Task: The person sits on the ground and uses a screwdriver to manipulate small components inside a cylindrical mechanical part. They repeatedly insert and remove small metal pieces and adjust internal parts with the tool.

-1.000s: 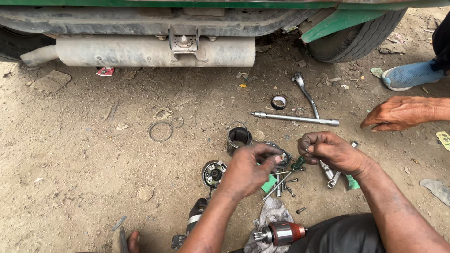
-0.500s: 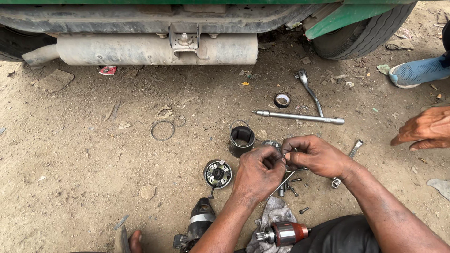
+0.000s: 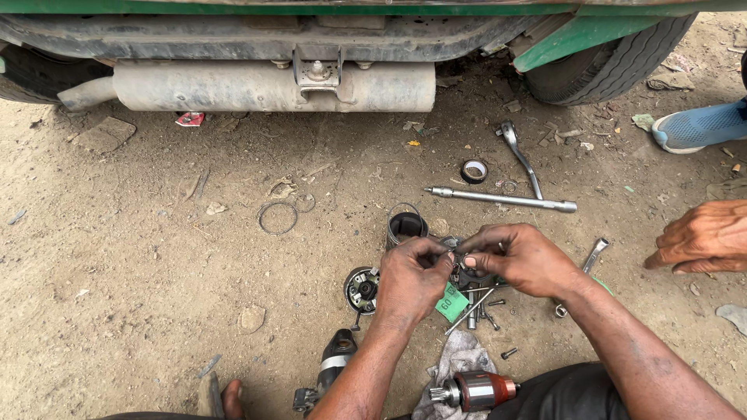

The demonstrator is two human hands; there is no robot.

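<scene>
From my remote seat I saw a dusty cylindrical muffler (image 3: 272, 85) slung under the green vehicle, with a tyre (image 3: 607, 62) at the upper right and a blue shoe (image 3: 696, 124) just beyond it. On the dirt lay a long socket bar (image 3: 502, 199) touching a curved ratchet handle (image 3: 520, 155), a roll of black tape (image 3: 473, 171) just beside them, and a thin wire ring (image 3: 278, 218) well apart to the left. Nearer me sat a dark cylindrical housing (image 3: 405, 228), a round end plate (image 3: 361, 288), a copper-wound armature (image 3: 475, 390) on a grey rag (image 3: 455, 362), and another person's hand (image 3: 700, 237) rested at the right edge.

Dull grey metal cylinder (image 3: 406, 227), shiny steel wrench bar (image 3: 502, 200), copper-wound armature (image 3: 471, 390), rough dusty ground (image 3: 140, 295)
</scene>
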